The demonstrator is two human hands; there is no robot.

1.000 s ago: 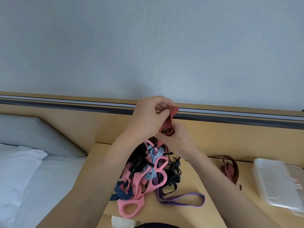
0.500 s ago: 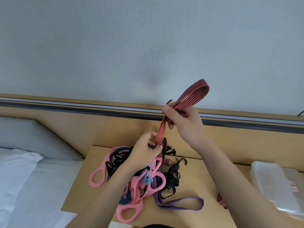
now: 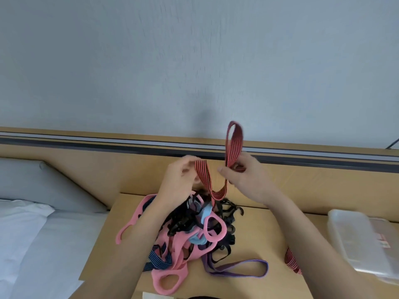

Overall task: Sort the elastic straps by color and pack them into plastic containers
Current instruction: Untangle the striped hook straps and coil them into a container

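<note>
Pale grey wall [image 3: 194, 61], wooden headboard panel, light wooden bedside table [image 3: 259, 229] with a white-sheeted bed [image 3: 32, 244] to its left. Held up in the air above the far edge of that table: a red striped elastic strap [image 3: 237, 147], pinched near one end by the left hand [image 3: 181, 180], fingers curled round it, and gripped further along by the right hand [image 3: 244, 180], with a loop standing up above the fist and a slack belly sagging between the two.

Probably light, limp and stretchy (flat woven band, no stiffness to speak of), so best taken by pinching the flat faces and gathered into folds rather than pulled taut. Likely to snag on the black hooks in the tangled pile [image 3: 194, 229] just beneath.

Narrow dark lines running lengthwise on red, slightly blurred at the top of the loop. Below, pink, black, blue and purple straps heaped together; to the right, a second red striped strap [image 3: 290, 261] lying alone near the clear plastic containers [image 3: 354, 240].
</note>
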